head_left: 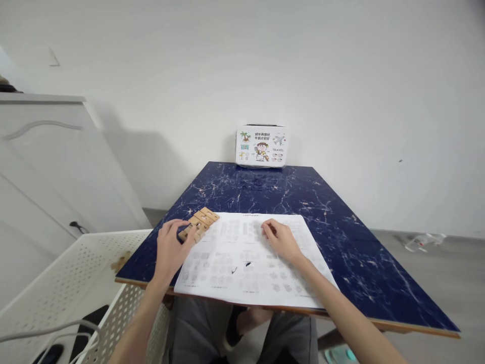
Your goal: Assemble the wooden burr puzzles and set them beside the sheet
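My left hand (170, 247) lies on the near end of the wooden pieces (199, 223), at the far left corner of the printed sheet (246, 268). I cannot tell whether its fingers pinch them. My right hand (282, 241) rests loose and empty on the sheet. I judge light, flat pressure is best, or the pieces may skid on the glossy blue table (341, 227). Beyond, a cartoon box (261, 146) stands against the white wall.

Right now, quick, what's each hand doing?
Left hand: closed on the near end of the wooden strip.
Right hand: open, empty, resting on the printed sheet.
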`<state>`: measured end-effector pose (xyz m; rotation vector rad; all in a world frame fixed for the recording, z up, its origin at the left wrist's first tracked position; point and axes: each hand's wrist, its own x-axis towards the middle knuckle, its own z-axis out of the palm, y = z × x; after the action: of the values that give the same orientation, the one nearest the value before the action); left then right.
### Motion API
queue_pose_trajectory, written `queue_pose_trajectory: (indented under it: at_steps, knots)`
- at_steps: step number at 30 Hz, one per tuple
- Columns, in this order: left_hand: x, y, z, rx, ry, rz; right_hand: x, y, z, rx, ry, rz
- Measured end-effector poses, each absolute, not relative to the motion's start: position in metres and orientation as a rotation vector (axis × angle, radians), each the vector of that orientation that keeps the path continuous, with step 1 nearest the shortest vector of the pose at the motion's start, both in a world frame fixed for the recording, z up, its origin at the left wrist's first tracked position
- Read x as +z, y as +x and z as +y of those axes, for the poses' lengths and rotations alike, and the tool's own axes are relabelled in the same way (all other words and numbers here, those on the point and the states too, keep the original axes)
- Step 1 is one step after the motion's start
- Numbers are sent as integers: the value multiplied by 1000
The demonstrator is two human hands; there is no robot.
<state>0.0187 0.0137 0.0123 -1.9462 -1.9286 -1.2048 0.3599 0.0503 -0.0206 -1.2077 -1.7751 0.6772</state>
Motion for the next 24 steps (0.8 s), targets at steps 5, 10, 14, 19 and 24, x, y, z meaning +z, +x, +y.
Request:
queue_pose_trajectory:
  at_steps: [5, 10, 14, 19, 24]
  knots:
    - [18, 43, 39, -726, -2025, -2015, -20, 360, 50, 677, -1210, -1777]
    - [24, 48, 60, -506, -2106, -2114, -19, 359, 50, 669, -1208, -1787]
    - [27, 49, 65, -538, -2125, -2200, -18, 358, 50, 661, -1214, -1795]
    - [29, 55, 68, -541, -2105, -2226, -18, 358, 51, 662, -1218, -1798]
    - [29, 54, 81, -401, -2202, -2235, -19, 359, 51, 662, -1221, -1804]
